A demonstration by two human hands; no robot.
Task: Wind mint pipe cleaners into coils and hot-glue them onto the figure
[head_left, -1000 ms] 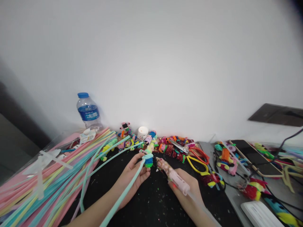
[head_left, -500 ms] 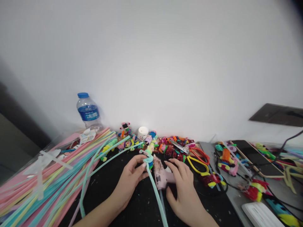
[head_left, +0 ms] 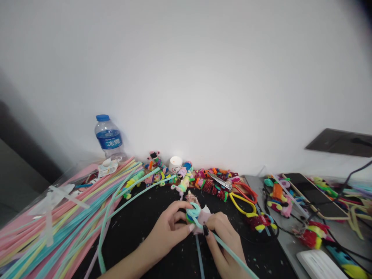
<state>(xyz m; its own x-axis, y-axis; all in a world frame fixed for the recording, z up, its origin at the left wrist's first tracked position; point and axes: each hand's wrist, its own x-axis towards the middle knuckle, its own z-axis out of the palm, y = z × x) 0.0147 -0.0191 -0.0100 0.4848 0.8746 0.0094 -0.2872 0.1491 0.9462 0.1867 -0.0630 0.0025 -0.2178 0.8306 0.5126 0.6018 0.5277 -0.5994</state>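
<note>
My left hand [head_left: 173, 224] is closed around a small pipe-cleaner piece [head_left: 193, 211], whose mint top is coiled, with some blue and green showing below. From it the mint pipe cleaner [head_left: 231, 254] runs off to the lower right. My right hand [head_left: 225, 240] pinches this strand between thumb and forefinger, close to the coil. Behind the hands lies a pink glue gun [head_left: 205, 217], its brown-stained nozzle pointing to the back. My hands and the coil cover part of it. A clear glue stick [head_left: 200, 255] sticks out at its rear.
Left, a large bundle of pastel pipe cleaners [head_left: 72, 228] covers the table beside a water bottle [head_left: 109, 137]. Scissors [head_left: 242, 199] and several small pipe-cleaner figures lie along the wall. On the right are a phone [head_left: 315, 193], a white box [head_left: 321, 263] and black cables.
My right hand has left the glue gun's side and taken hold of the mint strand. The coiled piece has moved right and nearer to me in my left hand. The strand's tail has swung right.
</note>
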